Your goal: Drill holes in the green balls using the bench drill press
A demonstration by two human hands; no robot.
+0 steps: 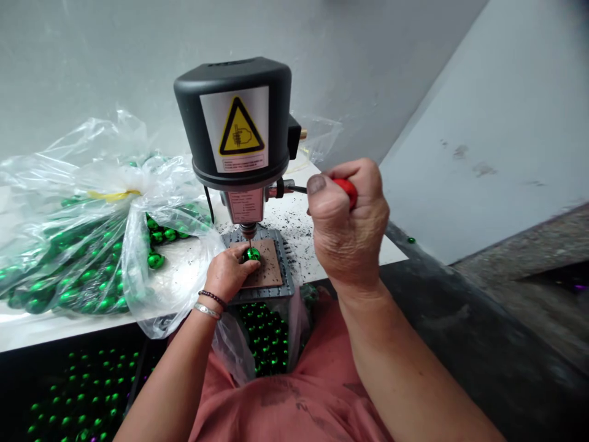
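A shiny green ball (253, 255) is pinched between the thumb and fingers of my left hand (227, 273), over a brown board (271, 264) on the grey machine base (286, 279). Straight above it, the thin bit of a black bench drill press (239, 123) reaches down to the ball's top; whether it has entered the ball I cannot tell. My right hand (352, 221) is wrapped round the red knob (346, 191) of the drill's feed lever, to the right of the drill head.
Tied clear plastic bags of green balls (87, 258) lie on the white table (184, 261) at left. An open bag of green balls (267, 341) hangs below the base. Dark shavings are scattered around the drill. More balls (87, 393) fill a dark container lower left. One ball (411, 240) lies on the floor.
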